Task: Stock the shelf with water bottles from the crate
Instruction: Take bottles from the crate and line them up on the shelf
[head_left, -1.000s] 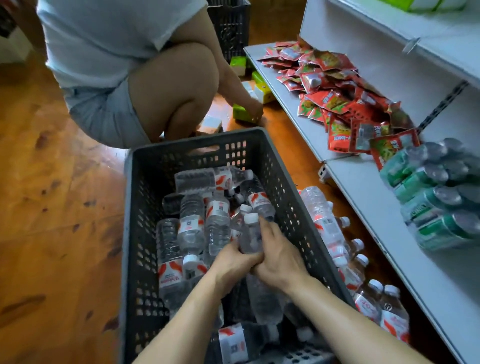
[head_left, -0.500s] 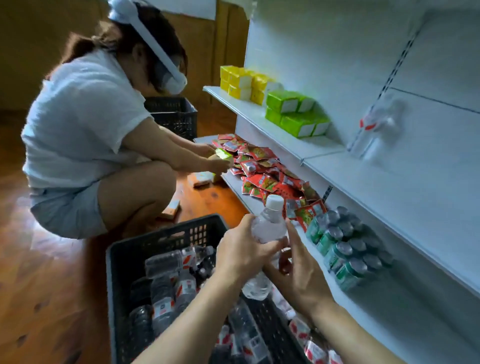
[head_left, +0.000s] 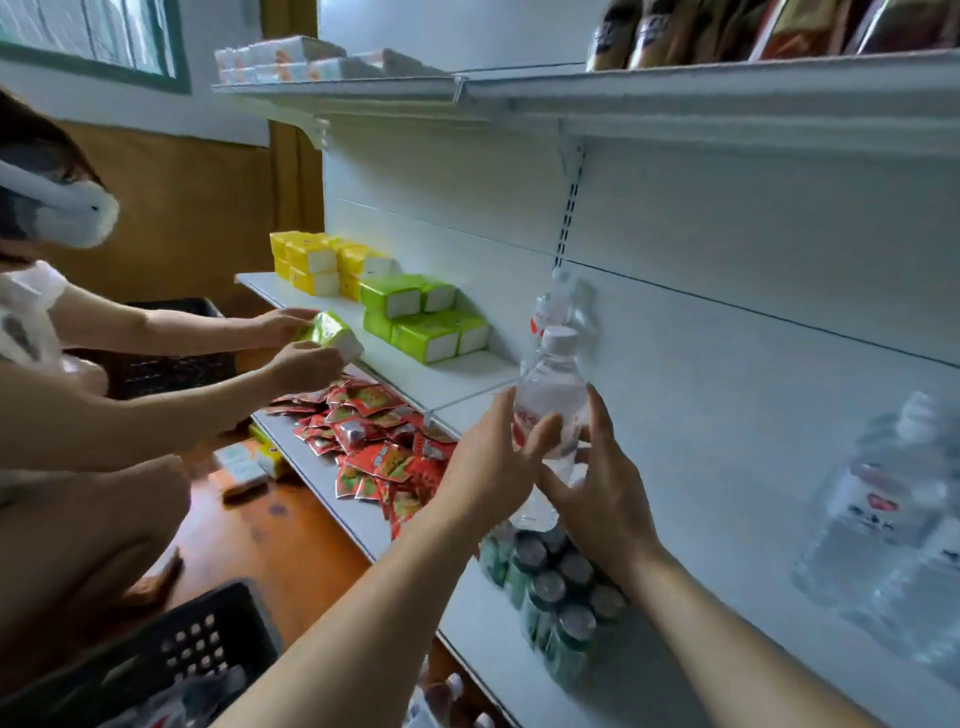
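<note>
At the centre of the frame, a clear water bottle (head_left: 548, 400) with a white cap and a red-and-white label stands upright in the air, held in front of the white middle shelf (head_left: 467, 376). A second ago it lay low among the others in the dark plastic crate (head_left: 171, 660), now only a corner at the lower left; half a second ago it was halfway up. So the lift is done and the bottle has come up to shelf height, which, as I judge it, leaves only the setting down.

The left hand (head_left: 491, 467) has its grip clamped on the bottle, fingers and thumb curled round the labelled middle. The right hand (head_left: 605, 488) has its fingers spread and mostly straight against the bottle's right side and lower body, steadying more than clasping.

Just behind the cap, another bottle (head_left: 550, 306) appears blurred against the back panel, and at the right edge a blurred cluster of bottles (head_left: 893, 519) already stands on a shelf, which suggests stocking is under way. Below the hands, green cans (head_left: 556, 597) lie on the lower shelf beside red snack packets (head_left: 374, 441).

At the left, a second person handles a green box (head_left: 332, 332) near stacked green and yellow boxes (head_left: 421, 317).
</note>
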